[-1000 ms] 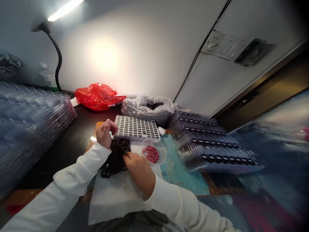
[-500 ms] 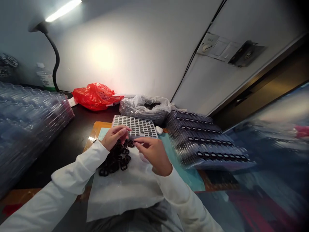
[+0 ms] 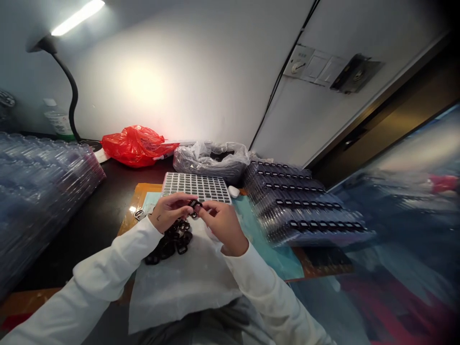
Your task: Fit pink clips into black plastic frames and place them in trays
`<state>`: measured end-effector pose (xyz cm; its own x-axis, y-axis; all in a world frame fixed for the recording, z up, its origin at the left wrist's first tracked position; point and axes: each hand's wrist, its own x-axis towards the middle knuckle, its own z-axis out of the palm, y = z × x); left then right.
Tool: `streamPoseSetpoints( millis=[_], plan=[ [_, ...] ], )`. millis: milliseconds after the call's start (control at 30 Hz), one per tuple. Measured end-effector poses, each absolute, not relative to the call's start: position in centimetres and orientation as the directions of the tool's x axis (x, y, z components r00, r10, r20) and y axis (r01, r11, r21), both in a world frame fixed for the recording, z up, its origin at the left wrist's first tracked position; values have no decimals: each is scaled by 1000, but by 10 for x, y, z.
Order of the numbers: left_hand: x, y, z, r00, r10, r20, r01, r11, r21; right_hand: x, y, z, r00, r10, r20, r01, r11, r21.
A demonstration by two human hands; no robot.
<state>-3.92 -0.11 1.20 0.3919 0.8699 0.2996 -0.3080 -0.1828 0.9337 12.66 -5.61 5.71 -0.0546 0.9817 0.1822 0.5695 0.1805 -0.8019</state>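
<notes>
Between my two hands is a small black frame-like part (image 3: pixel 195 204), roughly square with rounded corners. The fingertips of my left hand (image 3: pixel 173 210) pinch it from the left. My right hand (image 3: pixel 223 224) grips its right side with thumb and forefinger. Below my left hand a pile of similar black parts (image 3: pixel 170 244) lies on a white sheet (image 3: pixel 187 287). Just beyond my fingers is a white tray (image 3: pixel 201 184) holding rows of small dark rectangular pieces.
Stacked clear plastic trays (image 3: pixel 302 203) with rows of black parts stand at right; another clear stack (image 3: pixel 46 177) fills the left. Behind are a red plastic bag (image 3: pixel 134 146), a clear bag (image 3: pixel 212 160) and a lamp (image 3: pixel 74 91). A small white object (image 3: pixel 233 191) sits beside the tray.
My left hand has come across to the right and now grips the black part, which my right hand held alone before. The whole view has shifted slightly.
</notes>
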Motion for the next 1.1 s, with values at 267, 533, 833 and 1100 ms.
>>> streamPoseSetpoints(
  millis=[267, 533, 833, 1100],
  plan=[
    [-41, 2, 17, 440, 804, 400, -370, -243, 897, 130, -50, 65, -250, 967, 42, 503, 167, -848],
    [-43, 8, 8, 377, 907, 190, -472, 12, 881, 192, -37, 69, -92, 980, 176, 899, 158, -408],
    [-40, 7, 8, 390, 917, 89, -522, 140, 841, 186, 16, 53, -286, 940, 188, 941, 312, -130],
    [-38, 7, 8, 394, 917, 56, -541, 182, 821, 179, 34, 44, -334, 925, 182, 923, 360, -135]
  ],
)
